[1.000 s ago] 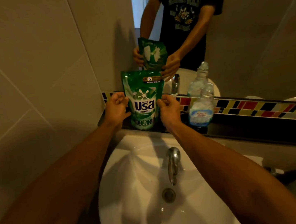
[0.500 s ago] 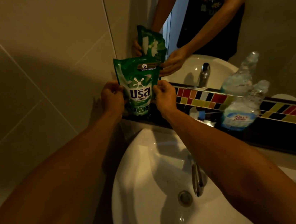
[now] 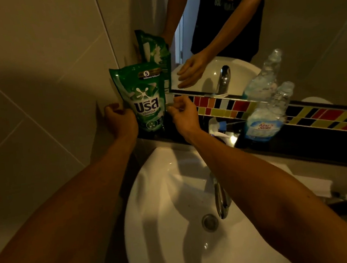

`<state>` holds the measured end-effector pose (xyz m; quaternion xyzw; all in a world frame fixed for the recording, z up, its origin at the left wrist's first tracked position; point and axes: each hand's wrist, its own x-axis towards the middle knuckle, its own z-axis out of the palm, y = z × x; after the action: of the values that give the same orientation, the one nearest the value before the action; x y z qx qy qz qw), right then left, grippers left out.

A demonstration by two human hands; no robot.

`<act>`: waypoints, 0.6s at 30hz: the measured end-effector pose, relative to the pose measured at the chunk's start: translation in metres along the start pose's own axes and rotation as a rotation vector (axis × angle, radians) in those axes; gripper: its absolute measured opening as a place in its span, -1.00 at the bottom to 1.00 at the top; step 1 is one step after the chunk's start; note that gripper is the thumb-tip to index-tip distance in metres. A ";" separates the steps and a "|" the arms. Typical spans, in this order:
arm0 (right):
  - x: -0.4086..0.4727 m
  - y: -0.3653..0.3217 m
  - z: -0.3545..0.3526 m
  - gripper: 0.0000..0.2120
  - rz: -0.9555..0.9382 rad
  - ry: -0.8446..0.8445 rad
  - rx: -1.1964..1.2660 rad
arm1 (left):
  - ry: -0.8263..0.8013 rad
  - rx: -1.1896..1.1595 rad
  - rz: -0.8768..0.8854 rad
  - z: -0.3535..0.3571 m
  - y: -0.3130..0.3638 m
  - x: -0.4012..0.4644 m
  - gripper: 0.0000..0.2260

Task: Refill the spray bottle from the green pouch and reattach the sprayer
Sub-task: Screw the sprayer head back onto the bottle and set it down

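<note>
The green pouch [image 3: 145, 97] stands upright on the dark ledge [image 3: 302, 143] in the corner by the wall. My left hand [image 3: 120, 120] grips its lower left edge. My right hand [image 3: 182, 113] hovers just off the pouch's right edge with loosely spread fingers and holds nothing; its mirror image shows it open. The clear spray bottle [image 3: 265, 117], with a blue label and no sprayer on top, stands on the ledge to the right. A white and blue sprayer head [image 3: 218, 127] lies on the ledge between my right hand and the bottle.
A white sink [image 3: 155, 200] with a chrome tap [image 3: 220, 200] and drain [image 3: 210, 222] lies below my arms. A mirror [image 3: 307, 14] above a coloured tile strip [image 3: 231, 106] reflects the person, pouch and bottle. A tiled wall [image 3: 29, 84] closes the left side.
My right hand has let go of the pouch and opened beside it. The pouch now rests on the ledge, with my left hand still on it. The camera has tilted further.
</note>
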<state>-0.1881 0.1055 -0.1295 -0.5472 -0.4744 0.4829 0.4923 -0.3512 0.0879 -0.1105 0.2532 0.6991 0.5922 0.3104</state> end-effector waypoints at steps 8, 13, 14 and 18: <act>-0.054 0.016 -0.075 -0.70 0.025 0.174 -0.033 | -0.226 0.159 0.107 0.023 -0.015 -0.081 -0.76; -0.084 0.012 -0.134 -0.77 -0.030 0.294 -0.038 | -0.409 0.247 0.176 0.054 -0.023 -0.113 -0.70; -0.089 0.011 -0.145 -0.78 -0.033 0.323 -0.042 | -0.438 0.259 0.179 0.061 -0.024 -0.120 -0.67; -0.103 0.007 -0.186 -0.76 -0.056 0.437 -0.058 | -0.527 0.330 0.184 0.086 -0.027 -0.142 -0.56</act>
<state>-0.0115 -0.0127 -0.1212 -0.6395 -0.3851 0.3252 0.5805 -0.1914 0.0385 -0.1277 0.5069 0.6555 0.4106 0.3805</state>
